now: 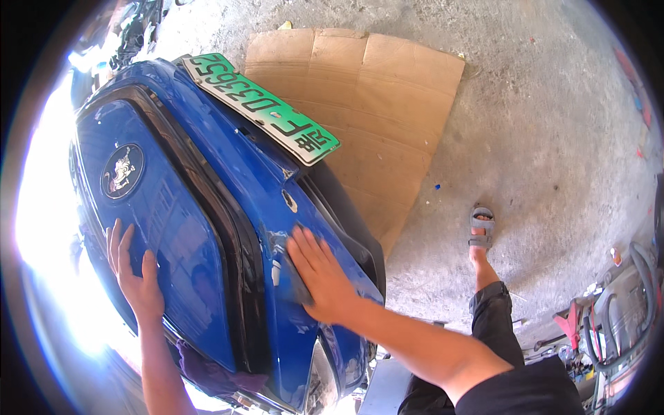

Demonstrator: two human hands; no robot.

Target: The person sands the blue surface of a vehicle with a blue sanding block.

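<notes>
A blue car front (200, 277) fills the left half, with an oval badge (122, 171) on its hood. My left hand (140, 283) lies on the hood with its fingers spread, holding nothing. On the bumper, my right hand (321, 280) presses a dark grey piece of sandpaper (299, 290) flat against the paint, its fingers stretched over it. Most of the sandpaper is hidden under the palm. Scuffed, pale paint (277, 242) shows beside the fingertips, and a chipped hole (289, 201) lies just beyond them.
A green and white license plate (259, 105) juts from the bumper. Flattened cardboard (373, 104) covers part of the concrete floor (526, 124). A headlight (321, 377) and purple cloth (214, 370) are near me. My sandaled foot (482, 225) stands right; hoses and a red stand (568, 324) lie lower right.
</notes>
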